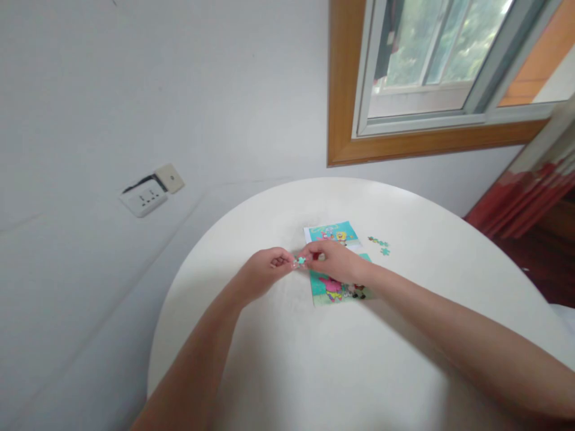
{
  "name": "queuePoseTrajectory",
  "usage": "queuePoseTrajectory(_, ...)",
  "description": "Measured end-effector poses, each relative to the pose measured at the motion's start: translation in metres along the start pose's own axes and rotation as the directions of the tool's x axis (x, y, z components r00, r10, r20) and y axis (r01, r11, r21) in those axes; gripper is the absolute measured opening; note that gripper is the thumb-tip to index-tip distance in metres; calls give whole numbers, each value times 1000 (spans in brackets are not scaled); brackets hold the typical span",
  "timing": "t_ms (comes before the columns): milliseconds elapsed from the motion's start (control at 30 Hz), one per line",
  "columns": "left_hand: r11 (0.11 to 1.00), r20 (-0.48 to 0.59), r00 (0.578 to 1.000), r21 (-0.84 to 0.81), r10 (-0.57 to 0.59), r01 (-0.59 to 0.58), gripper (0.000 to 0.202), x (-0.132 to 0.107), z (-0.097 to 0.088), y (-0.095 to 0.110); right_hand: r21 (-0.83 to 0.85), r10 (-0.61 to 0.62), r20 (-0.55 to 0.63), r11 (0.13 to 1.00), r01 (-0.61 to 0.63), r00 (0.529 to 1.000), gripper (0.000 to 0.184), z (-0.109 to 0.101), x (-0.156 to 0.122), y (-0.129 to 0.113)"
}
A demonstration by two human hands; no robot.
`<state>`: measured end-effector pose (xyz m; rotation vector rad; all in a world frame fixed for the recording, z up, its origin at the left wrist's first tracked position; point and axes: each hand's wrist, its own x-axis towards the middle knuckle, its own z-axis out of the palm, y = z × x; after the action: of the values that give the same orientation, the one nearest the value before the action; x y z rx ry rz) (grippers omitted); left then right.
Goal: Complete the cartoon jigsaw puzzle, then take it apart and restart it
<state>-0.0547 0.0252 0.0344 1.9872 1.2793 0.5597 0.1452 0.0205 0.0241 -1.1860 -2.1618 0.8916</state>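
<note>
My left hand [265,272] and my right hand [335,260] meet over the table, each pinching one side of a small clear plastic bag [300,261]. A teal jigsaw piece shows in the bag; anything else inside is too small to make out. Under my right hand and forearm lies a cartoon jigsaw puzzle [321,292], teal with a pink figure, partly covered. Just beyond it is a picture card [344,232] with similar cartoon figures, its near edge partly behind my right hand.
Several loose jigsaw pieces [385,251] lie right of the card on the round white table [426,257]. The table stands near a white wall with a power socket [144,197]. A wood-framed window [339,84] is at the back right, beside a red and beige curtain [521,197].
</note>
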Motion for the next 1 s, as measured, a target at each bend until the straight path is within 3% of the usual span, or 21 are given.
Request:
queuePoseTrajectory(167,989,-122,991,-129,52,-68,27,3,28,15,112,-18,53,994,12,998,23,-37,-19,-3)
queuePoseTrajectory(233,984,-181,981,-150,70,-97,23,3,45,19,132,-16,16,991,14,1000,22,-41,-27,-1)
queuePoseTrajectory(333,979,-189,977,-153,102,-132,17,0,65,24,194,48,-80,981,-31,996,21,-40,-38,13)
queuePoseTrajectory(400,975,-184,963,-67,199,-214,14,-2,73,25,232,104,-131,970,-72,986,22,-42,-46,28)
queuePoseTrajectory(500,907,-109,907,166,407,-387,17,-4,77,24,253,164,-134,959,-126,977,22,-53,-56,52)
queuePoseTrajectory(600,815,11,858,308,513,-491,24,-7,81,25,190,180,-95,969,-160,979,23,-64,-60,70)
queuePoseTrajectory(833,705,161,838,473,522,-529,39,-12,95,30,-10,119,-53,993,-119,992,19,-66,-54,79)
queuePoseTrajectory(1000,686,185,831,486,525,-541,35,-12,95,28,-52,93,-28,994,-94,995,19,-65,-54,78)
